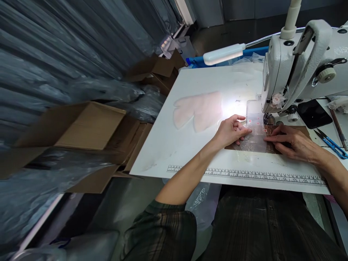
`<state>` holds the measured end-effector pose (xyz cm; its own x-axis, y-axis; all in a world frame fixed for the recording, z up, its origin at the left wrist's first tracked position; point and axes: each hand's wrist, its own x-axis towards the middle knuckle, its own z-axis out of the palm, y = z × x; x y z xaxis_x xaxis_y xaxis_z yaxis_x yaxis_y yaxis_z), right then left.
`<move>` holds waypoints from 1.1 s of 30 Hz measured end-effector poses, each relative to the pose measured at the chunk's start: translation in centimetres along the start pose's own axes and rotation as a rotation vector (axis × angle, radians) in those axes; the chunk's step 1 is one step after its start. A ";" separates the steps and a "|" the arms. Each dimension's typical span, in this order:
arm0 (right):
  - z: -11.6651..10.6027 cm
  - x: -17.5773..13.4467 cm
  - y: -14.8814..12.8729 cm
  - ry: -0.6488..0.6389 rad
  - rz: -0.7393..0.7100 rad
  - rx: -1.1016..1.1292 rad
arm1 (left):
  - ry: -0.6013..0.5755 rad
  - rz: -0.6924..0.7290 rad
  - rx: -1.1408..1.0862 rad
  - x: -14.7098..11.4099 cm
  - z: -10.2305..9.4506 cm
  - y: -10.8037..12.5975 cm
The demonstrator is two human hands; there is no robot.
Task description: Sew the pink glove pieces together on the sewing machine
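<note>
Positioning: you seem to be aligning clear film on the tabletop, beside the sewing machine.
Left grip: on film; pinch unclear.
Right grip: fingers apart, index at film's edge.
Next: likely hold it flat.

Clock read from mid-view. 3 o'clock: dark phone, lying flat; blue snips near it, brown rod just beside them. 5 o'clock: clear plastic bag, below table level. 9 o'clock: open cardboard box, flaps spread. Just before 12: second carton. 10 o'clock: grey, translucent hanging sheeting, pleated.
</note>
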<state>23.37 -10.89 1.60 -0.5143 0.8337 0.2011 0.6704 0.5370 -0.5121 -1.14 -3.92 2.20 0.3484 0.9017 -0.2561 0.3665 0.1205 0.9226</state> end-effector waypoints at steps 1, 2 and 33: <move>-0.1 0.0 -0.1 -0.027 -0.017 -0.005 | -0.004 0.006 0.001 0.1 0.0 -0.1; -0.1 0.0 -0.1 -0.048 -0.034 -0.016 | -0.009 0.017 0.003 0.2 0.0 -0.2; 2.3 0.3 0.5 0.267 -0.084 -0.306 | -0.213 0.952 1.168 4.2 0.0 0.4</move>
<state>22.36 -10.65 -0.53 -0.4445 0.7676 0.4618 0.7806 0.5848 -0.2208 0.43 -0.03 1.47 0.9183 0.3647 0.1542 0.3610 -0.9311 0.0519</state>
